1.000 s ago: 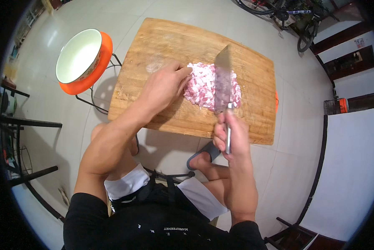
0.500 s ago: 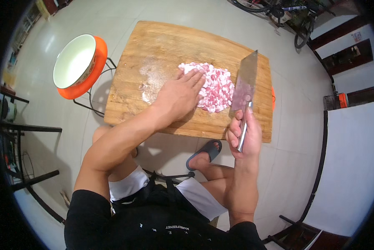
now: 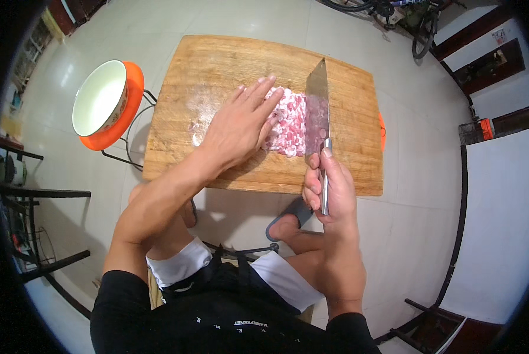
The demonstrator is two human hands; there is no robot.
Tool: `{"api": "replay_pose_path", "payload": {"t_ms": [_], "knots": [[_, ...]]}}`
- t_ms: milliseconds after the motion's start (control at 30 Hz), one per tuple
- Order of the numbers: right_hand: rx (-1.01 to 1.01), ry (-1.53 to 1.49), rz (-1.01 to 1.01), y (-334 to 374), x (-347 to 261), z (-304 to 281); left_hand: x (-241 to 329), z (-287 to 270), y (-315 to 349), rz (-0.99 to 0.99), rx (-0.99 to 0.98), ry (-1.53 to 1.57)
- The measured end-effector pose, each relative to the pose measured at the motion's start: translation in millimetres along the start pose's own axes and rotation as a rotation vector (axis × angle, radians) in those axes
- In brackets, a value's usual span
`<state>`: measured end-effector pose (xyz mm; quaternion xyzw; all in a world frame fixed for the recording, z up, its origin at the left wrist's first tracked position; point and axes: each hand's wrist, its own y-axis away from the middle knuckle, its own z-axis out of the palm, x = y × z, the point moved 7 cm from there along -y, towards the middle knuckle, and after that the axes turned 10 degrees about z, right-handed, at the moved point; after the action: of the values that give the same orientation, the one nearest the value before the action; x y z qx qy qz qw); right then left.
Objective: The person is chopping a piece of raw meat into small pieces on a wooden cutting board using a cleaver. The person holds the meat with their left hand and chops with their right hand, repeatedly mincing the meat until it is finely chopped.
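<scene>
Diced pink and white meat (image 3: 287, 124) lies in a compact heap on a wooden cutting board (image 3: 217, 62). My left hand (image 3: 238, 124) lies along the heap's left side, fingers stretched out and touching the meat, hiding part of it. On the other side stands a cleaver (image 3: 317, 100), its broad blade pointing away from me and up against the heap's right edge. My right hand (image 3: 335, 186) is closed around the cleaver's metal handle at the near part of the board.
Left of the board, a white enamel bowl (image 3: 99, 97) sits on an orange stool (image 3: 132, 115) with dark metal legs. A wet patch (image 3: 196, 106) marks the board's left part. Beyond, a bicycle (image 3: 424, 35) stands at the far right. My slippered foot (image 3: 288, 224) is below the board's near edge.
The cleaver has moved left, up against the meat. The heap looks narrower between blade and left hand. My left fingers have spread and point farther away from me.
</scene>
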<state>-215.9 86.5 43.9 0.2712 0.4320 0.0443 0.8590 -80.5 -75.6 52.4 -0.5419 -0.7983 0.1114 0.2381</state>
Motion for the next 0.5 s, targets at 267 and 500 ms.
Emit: {"api": "replay_pose_path", "payload": {"t_ms": [267, 500], "knots": [[-0.003, 0.029, -0.027, -0.2, -4.7, 4.5, -33.5, 13.9, 5.2, -0.116, -0.177, -0.124], [-0.032, 0.028, -0.056, 4.8, -5.4, 9.5, 20.2, -7.4, 9.1, 0.17, -0.062, 0.05]]}}
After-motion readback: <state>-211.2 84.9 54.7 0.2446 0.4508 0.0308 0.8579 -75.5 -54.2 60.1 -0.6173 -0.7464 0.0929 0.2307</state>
